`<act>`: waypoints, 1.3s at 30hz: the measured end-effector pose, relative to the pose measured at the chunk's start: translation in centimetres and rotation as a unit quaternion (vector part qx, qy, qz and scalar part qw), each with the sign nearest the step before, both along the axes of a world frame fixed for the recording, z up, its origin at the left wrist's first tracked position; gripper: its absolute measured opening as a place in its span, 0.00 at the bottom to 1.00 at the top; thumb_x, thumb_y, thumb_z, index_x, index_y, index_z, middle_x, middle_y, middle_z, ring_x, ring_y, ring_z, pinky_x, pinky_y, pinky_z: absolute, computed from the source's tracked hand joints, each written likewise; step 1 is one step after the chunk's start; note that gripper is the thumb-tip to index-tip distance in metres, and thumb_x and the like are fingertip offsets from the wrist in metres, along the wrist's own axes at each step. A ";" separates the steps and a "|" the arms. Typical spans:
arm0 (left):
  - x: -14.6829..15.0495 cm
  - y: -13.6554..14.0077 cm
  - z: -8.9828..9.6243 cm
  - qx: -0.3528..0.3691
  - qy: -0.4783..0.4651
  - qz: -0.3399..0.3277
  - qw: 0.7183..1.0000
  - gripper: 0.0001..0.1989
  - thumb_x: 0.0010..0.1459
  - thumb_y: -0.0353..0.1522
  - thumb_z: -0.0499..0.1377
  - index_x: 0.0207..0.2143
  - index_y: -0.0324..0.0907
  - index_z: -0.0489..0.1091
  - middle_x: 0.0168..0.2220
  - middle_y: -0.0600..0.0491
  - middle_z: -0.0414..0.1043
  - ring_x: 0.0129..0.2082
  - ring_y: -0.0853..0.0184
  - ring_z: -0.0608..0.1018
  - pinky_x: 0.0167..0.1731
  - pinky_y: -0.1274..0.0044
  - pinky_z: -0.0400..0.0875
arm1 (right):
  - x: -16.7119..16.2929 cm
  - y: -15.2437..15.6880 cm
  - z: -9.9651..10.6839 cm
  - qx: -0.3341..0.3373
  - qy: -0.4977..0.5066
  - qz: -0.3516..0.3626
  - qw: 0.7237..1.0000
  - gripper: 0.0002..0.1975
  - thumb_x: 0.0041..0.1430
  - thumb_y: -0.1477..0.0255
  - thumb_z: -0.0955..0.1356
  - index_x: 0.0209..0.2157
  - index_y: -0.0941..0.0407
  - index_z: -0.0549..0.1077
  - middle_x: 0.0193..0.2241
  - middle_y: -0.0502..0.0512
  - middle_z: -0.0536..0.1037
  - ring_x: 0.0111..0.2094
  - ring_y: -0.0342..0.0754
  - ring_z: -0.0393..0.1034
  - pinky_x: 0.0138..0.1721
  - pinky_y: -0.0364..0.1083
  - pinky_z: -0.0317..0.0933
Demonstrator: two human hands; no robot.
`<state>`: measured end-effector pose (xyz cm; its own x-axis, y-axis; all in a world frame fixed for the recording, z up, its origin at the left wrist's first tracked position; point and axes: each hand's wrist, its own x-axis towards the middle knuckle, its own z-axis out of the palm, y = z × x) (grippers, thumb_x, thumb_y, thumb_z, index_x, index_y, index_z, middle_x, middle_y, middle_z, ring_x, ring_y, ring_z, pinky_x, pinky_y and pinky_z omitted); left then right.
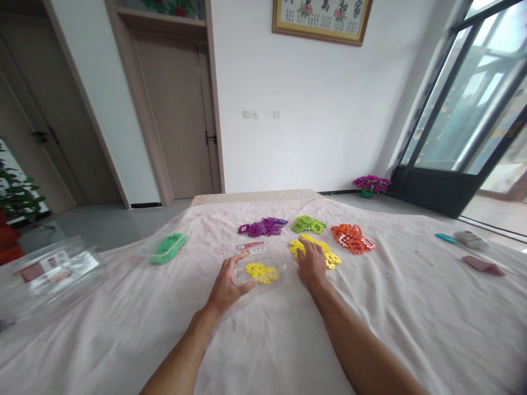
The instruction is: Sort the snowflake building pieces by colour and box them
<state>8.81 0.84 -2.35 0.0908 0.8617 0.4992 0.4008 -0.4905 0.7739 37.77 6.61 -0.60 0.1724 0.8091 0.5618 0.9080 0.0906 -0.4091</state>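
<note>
My left hand [231, 282] grips the left side of a clear plastic container [281, 265], fingers at its far edge and thumb at the near side. Several yellow snowflake-shaped plastic pieces [263, 272] lie inside it. To the right, my right hand [313, 262] is on a pile of yellow snowflake pieces [329, 257], its fingers bent down around some of them. The fingertips are partly hidden among the pieces. A label [251, 248] with red and white print shows at the container's far side.
Behind are piles of purple pieces [263, 226], light green pieces [308, 224] and orange pieces [352, 238]. Green pieces [168, 248] sit in another clear container [144, 249] at left, near stacked clear boxes [53, 274]. Small items, including a pink cloth [482, 265], lie at right.
</note>
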 end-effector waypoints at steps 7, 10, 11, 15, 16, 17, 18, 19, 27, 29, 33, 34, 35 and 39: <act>0.1 -0.3 0.5 0.004 0.006 0.017 1.000 0.34 0.46 0.36 0.69 0.55 0.44 0.64 0.54 0.46 0.67 0.57 0.56 0.70 0.60 0.60 0.63 | 0.2 1.6 0.8 -0.105 -0.158 -0.028 0.981 0.23 0.67 0.64 0.62 0.61 0.55 0.65 0.61 0.59 0.68 0.62 0.60 0.53 0.56 0.55 0.48; 0.2 -0.4 0.7 0.008 0.011 0.020 1.000 0.33 0.46 0.36 0.69 0.54 0.44 0.64 0.54 0.46 0.67 0.57 0.56 0.70 0.60 0.61 0.62 | 0.3 2.4 1.5 -0.174 -0.198 -0.001 0.965 0.17 0.67 0.64 0.62 0.52 0.53 0.73 0.53 0.60 0.75 0.58 0.60 0.58 0.53 0.54 0.48; 0.1 -0.4 0.7 0.010 0.013 0.018 1.000 0.33 0.46 0.36 0.69 0.54 0.44 0.64 0.53 0.46 0.67 0.57 0.56 0.70 0.59 0.61 0.63 | 0.4 2.6 1.8 -0.188 -0.209 0.007 0.960 0.16 0.67 0.64 0.62 0.49 0.53 0.75 0.49 0.60 0.77 0.55 0.60 0.61 0.52 0.54 0.48; 0.0 -0.3 0.5 0.014 0.012 0.009 1.000 0.34 0.46 0.36 0.69 0.55 0.45 0.64 0.53 0.46 0.67 0.57 0.56 0.70 0.59 0.62 0.63 | 0.4 2.7 2.5 -0.203 -0.248 0.030 0.947 0.14 0.67 0.66 0.62 0.45 0.53 0.77 0.42 0.60 0.80 0.49 0.57 0.66 0.48 0.52 0.49; 0.0 -0.2 0.5 0.012 0.010 0.009 1.000 0.34 0.46 0.37 0.69 0.55 0.45 0.63 0.54 0.46 0.67 0.57 0.56 0.70 0.59 0.62 0.63 | 0.4 2.6 2.6 -0.205 -0.254 0.035 0.945 0.14 0.67 0.66 0.62 0.45 0.52 0.77 0.42 0.60 0.80 0.49 0.56 0.66 0.47 0.51 0.50; -0.1 -0.2 0.4 0.010 0.010 0.008 1.000 0.34 0.46 0.37 0.70 0.55 0.45 0.63 0.54 0.46 0.66 0.57 0.56 0.69 0.59 0.62 0.63 | 0.4 2.5 2.5 -0.204 -0.257 0.039 0.944 0.14 0.67 0.67 0.62 0.46 0.52 0.77 0.42 0.60 0.80 0.49 0.55 0.67 0.47 0.51 0.50; -0.1 -0.2 0.4 0.008 0.009 0.007 1.000 0.34 0.46 0.37 0.70 0.55 0.44 0.63 0.54 0.46 0.66 0.57 0.56 0.69 0.59 0.62 0.63 | 0.5 2.3 2.4 -0.200 -0.257 0.042 0.945 0.15 0.68 0.67 0.61 0.47 0.52 0.77 0.43 0.60 0.80 0.48 0.54 0.68 0.47 0.50 0.50; -0.1 -0.2 0.4 0.006 0.009 0.006 1.000 0.34 0.46 0.37 0.70 0.55 0.44 0.63 0.54 0.46 0.66 0.57 0.56 0.69 0.59 0.62 0.63 | 0.5 2.1 2.3 -0.191 -0.254 0.045 0.947 0.15 0.68 0.67 0.61 0.49 0.51 0.76 0.44 0.60 0.80 0.49 0.53 0.68 0.48 0.49 0.50; 0.1 -0.5 0.9 -0.009 -0.006 0.008 1.000 0.33 0.45 0.36 0.70 0.54 0.44 0.65 0.54 0.46 0.67 0.57 0.55 0.70 0.59 0.62 0.63 | 1.3 1.6 0.7 -0.091 -0.181 0.047 0.978 0.16 0.68 0.68 0.61 0.51 0.51 0.77 0.46 0.59 0.80 0.50 0.53 0.70 0.51 0.48 0.53; 0.2 -0.6 1.1 -0.019 -0.011 0.009 1.000 0.34 0.44 0.36 0.70 0.54 0.44 0.65 0.54 0.46 0.67 0.57 0.55 0.70 0.60 0.61 0.62 | 1.3 1.7 0.8 -0.070 -0.147 0.045 0.986 0.16 0.68 0.67 0.61 0.48 0.51 0.78 0.44 0.58 0.81 0.48 0.53 0.71 0.50 0.48 0.54; 0.3 -0.6 1.2 -0.025 -0.010 0.008 1.000 0.34 0.45 0.36 0.70 0.54 0.44 0.64 0.54 0.46 0.67 0.58 0.55 0.69 0.60 0.61 0.62 | 0.8 1.5 1.0 0.002 -0.039 0.075 0.996 0.17 0.69 0.65 0.59 0.45 0.54 0.78 0.41 0.58 0.81 0.45 0.52 0.72 0.49 0.48 0.58; 0.2 -0.5 1.1 -0.023 -0.008 0.009 1.000 0.34 0.45 0.36 0.70 0.55 0.44 0.64 0.54 0.46 0.66 0.58 0.55 0.69 0.60 0.61 0.62 | 0.4 1.3 1.1 0.028 -0.006 0.097 0.995 0.18 0.69 0.64 0.59 0.44 0.55 0.77 0.41 0.59 0.81 0.45 0.52 0.72 0.49 0.48 0.59; 0.2 -0.5 1.1 -0.021 -0.005 0.009 1.000 0.34 0.45 0.36 0.70 0.55 0.44 0.64 0.55 0.46 0.66 0.58 0.55 0.69 0.60 0.60 0.62 | -0.1 1.0 1.3 0.053 0.026 0.125 0.990 0.18 0.69 0.64 0.59 0.44 0.55 0.77 0.41 0.59 0.80 0.44 0.52 0.72 0.49 0.48 0.60; 0.2 -0.6 1.1 -0.019 0.003 0.008 1.000 0.34 0.45 0.36 0.70 0.55 0.44 0.64 0.55 0.45 0.66 0.58 0.55 0.69 0.60 0.60 0.62 | -2.9 -0.9 2.3 0.104 0.086 0.258 0.957 0.17 0.69 0.61 0.60 0.41 0.54 0.77 0.39 0.58 0.80 0.43 0.51 0.72 0.48 0.49 0.64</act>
